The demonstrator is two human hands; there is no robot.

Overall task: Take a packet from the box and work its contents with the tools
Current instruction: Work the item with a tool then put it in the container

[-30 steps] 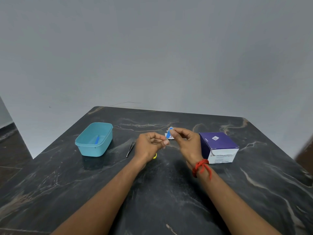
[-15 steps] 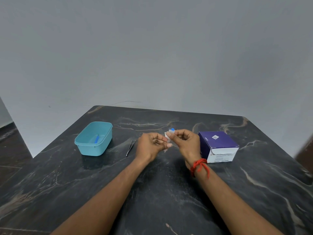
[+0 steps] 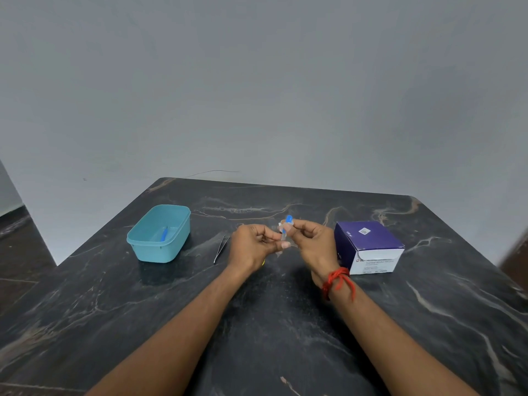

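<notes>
The left hand (image 3: 254,247) and right hand (image 3: 313,244) are both pinching a small packet (image 3: 288,220) above the middle of the surface (image 3: 271,324), its blue end sticking up. The purple box (image 3: 368,244) is sitting just right of them. Tweezers (image 3: 221,248) and a teal tub (image 3: 160,252) are lying to the left.

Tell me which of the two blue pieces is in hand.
The blue piece pinched by the right hand, while the left hand grips its wrapper; the other blue piece lies inside the teal tub.
</notes>
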